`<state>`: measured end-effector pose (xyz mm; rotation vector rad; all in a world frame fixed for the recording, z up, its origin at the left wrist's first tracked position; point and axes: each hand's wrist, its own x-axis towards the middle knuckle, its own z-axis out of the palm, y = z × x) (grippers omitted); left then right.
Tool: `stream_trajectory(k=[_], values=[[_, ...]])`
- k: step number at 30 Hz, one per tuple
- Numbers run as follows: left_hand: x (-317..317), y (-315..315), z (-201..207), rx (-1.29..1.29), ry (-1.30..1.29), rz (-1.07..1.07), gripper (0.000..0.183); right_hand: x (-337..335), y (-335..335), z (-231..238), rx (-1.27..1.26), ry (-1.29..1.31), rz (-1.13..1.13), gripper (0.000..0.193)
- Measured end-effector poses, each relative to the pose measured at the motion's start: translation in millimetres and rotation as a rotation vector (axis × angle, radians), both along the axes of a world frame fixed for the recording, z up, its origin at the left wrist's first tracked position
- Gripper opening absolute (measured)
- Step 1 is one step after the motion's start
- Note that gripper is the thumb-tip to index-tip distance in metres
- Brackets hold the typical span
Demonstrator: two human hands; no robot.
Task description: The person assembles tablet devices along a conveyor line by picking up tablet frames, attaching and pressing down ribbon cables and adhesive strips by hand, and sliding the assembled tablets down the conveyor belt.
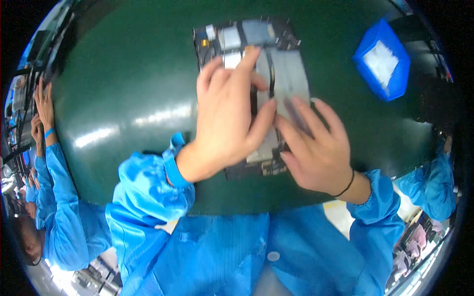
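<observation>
An opened flat electronic device [291, 69], like a tablet with its inside bared, lies on the green tabletop. It has a black frame, grey battery-like panels and small parts along its top and bottom edges. My left hand [222, 116] is over its left side, index finger stretched onto the upper middle, thumb out toward the centre, other fingers partly bent. Across the lower right side, my right hand [318, 150] spreads its fingers on or just above the panel. The two hands nearly meet near the middle. Both are slightly blurred, and neither visibly holds anything.
A blue bin [366, 49] with white material inside stands at the right of the green tabletop [118, 69]. At the far left, a co-worker's hands [45, 106] rest by the table edge. Another blue sleeve [434, 190] shows at the right.
</observation>
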<state>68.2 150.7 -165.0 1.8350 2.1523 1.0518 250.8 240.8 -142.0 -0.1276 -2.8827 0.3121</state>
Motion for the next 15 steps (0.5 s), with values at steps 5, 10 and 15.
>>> stream_trajectory(k=[5, 10, 15], values=[[-1, 0, -1, 0.011, -0.046, 0.019, 0.073, -20, 22, -8, -0.059, 0.059, -0.006, 0.045], [1, -17, -13, 0.103, -0.205, 0.229, 0.08, -7, 61, -22, -0.201, 0.129, -0.309, 0.057], [7, -31, -13, -0.085, -0.468, 0.15, 0.081, 5, 47, -45, -0.395, 0.013, -0.339, 0.065]])
